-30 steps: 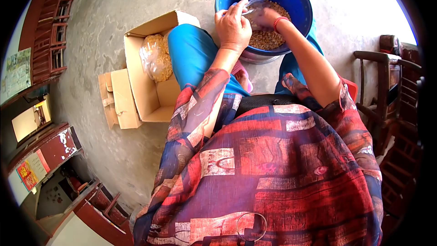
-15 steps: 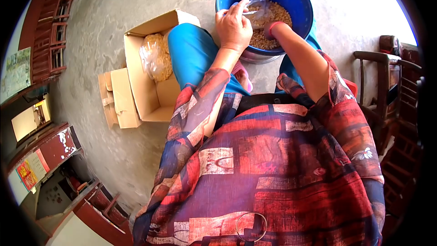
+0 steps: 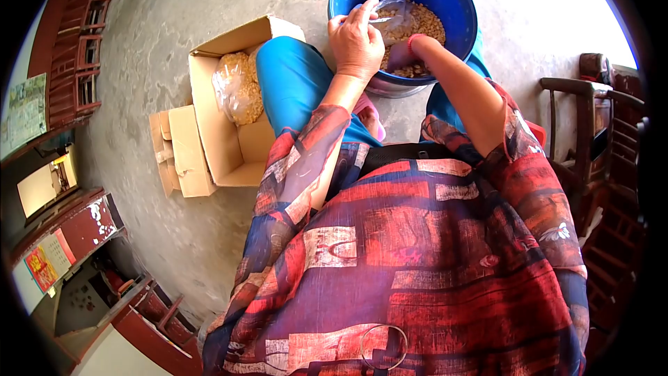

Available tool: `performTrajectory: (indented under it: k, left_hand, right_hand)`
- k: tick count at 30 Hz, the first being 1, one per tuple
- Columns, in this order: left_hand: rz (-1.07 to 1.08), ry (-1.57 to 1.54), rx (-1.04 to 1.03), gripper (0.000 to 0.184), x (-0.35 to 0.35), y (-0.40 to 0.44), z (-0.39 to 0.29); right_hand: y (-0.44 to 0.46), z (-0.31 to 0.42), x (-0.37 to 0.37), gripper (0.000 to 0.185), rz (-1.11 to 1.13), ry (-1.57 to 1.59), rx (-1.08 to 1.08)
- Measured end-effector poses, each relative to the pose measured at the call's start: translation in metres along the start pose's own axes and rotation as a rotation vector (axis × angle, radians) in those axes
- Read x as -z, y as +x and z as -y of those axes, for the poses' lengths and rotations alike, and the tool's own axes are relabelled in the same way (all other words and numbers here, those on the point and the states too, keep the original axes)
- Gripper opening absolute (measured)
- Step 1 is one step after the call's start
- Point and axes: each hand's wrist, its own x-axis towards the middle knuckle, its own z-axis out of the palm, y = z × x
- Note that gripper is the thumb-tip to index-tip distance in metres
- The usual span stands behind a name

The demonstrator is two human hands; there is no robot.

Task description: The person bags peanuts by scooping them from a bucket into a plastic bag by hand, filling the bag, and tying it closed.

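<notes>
A blue bucket (image 3: 456, 0) stands on the floor by my feet, with small tan-yellow pieces (image 3: 428, 23) like kernels in its bottom. My left hand (image 3: 357, 43) is at its left rim, fingers closed on the mouth of a clear plastic bag (image 3: 395, 8). The bag hangs inside the bucket over the pieces. Below it, my right hand (image 3: 401, 56) is down among the pieces near the bucket's near side, a red bracelet (image 3: 412, 43) round the wrist. Its fingers are shaded and partly hidden, so their grip cannot be made out.
An open cardboard box (image 3: 243, 167) sits to the left beside my leg, holding a filled clear bag (image 3: 240, 87) of similar yellow pieces. Dark wooden chairs (image 3: 584, 118) stand at the right. Red-brown furniture (image 3: 83, 237) lines the left side of the concrete floor (image 3: 153, 125).
My right hand has shifted slightly left and toward me inside the bucket, and more of it shows. My left hand keeps its hold on the plastic bag.
</notes>
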Motion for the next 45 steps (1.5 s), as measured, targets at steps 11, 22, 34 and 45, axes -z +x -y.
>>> performTrajectory:
  k: [11, 22, 34, 45]
  left_hand:
    - [-0.013, 0.000, 0.027, 0.061, 0.001, -0.001, -0.002]
    - [-0.047, 0.025, -0.006, 0.067, -0.001, -0.001, 0.001]
    - [-0.040, 0.011, -0.010, 0.066, -0.003, -0.001, 0.003]
    - [-0.040, 0.027, -0.006, 0.066, -0.001, -0.002, 0.002]
  right_hand:
    - [-0.066, 0.023, 0.017, 0.015, 0.031, 1.009, 0.425]
    - [-0.054, 0.016, 0.030, 0.018, 0.062, 1.225, 0.626]
    - [-0.032, 0.009, 0.037, 0.039, -0.409, 1.609, 0.685]
    - [-0.017, -0.013, 0.041, 0.075, -1.501, 0.770, 0.265]
